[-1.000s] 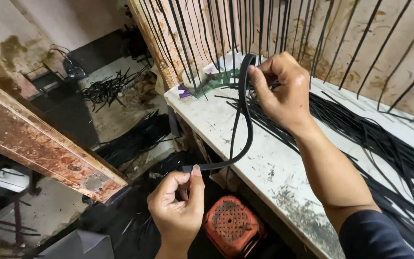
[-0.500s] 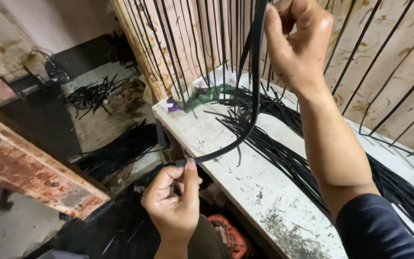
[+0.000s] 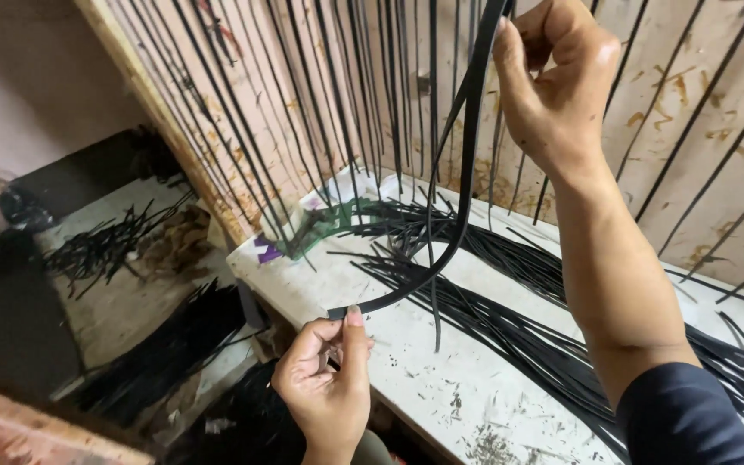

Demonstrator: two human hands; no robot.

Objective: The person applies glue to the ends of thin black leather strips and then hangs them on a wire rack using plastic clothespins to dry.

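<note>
A long flat black strip [image 3: 462, 198] curves between both my hands. My right hand [image 3: 553, 82] grips its upper end, raised high against the wooden wall board near the top of the view. My left hand [image 3: 327, 383] pinches its lower end between thumb and fingers, just off the front edge of the white workbench [image 3: 415, 370]. Many thin black strips [image 3: 337, 95] hang down the board behind. More black strips [image 3: 510, 319] lie in a pile along the bench under the curved strip.
A green and purple wrapper [image 3: 303, 237] lies at the bench's far left corner. Below to the left, heaps of black strips [image 3: 161, 344] and scattered offcuts [image 3: 105, 245] cover a lower surface. A rusty edge shows at the bottom left.
My right hand has lifted the strip's upper end higher along the wall. The left hand has stayed near the bench edge, still pinching the lower end.
</note>
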